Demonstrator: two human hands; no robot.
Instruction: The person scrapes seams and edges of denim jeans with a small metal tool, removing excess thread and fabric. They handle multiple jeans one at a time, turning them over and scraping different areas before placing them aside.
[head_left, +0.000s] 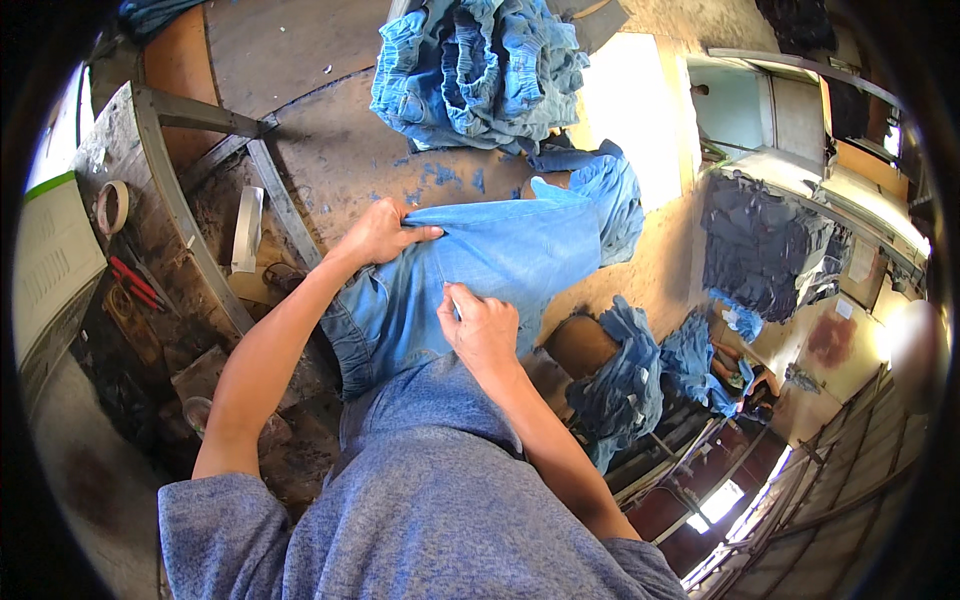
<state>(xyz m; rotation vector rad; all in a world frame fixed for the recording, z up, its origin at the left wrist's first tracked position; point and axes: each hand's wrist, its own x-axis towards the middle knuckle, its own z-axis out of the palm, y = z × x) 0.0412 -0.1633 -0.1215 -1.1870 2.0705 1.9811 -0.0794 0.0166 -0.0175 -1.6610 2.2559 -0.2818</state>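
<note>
A pair of light-blue denim trousers (530, 240) is spread across my lap, its gathered waistband (347, 345) at the left and a bunched end at the right. My left hand (385, 232) is closed on the upper edge of the denim, thumb on top, and holds it taut. Lower down, my right hand (480, 325) is closed in a pinch against the cloth beside a seam line. Whatever lies between its fingertips is too small to make out.
A tall stack of denim garments (480, 75) stands ahead, with blue scraps (440, 175) near it. On the left are a metal frame (200, 113), a tape roll (112, 207) and red-handled scissors (135, 285). More denim (620, 380) hangs at right, near another person's arm (735, 360).
</note>
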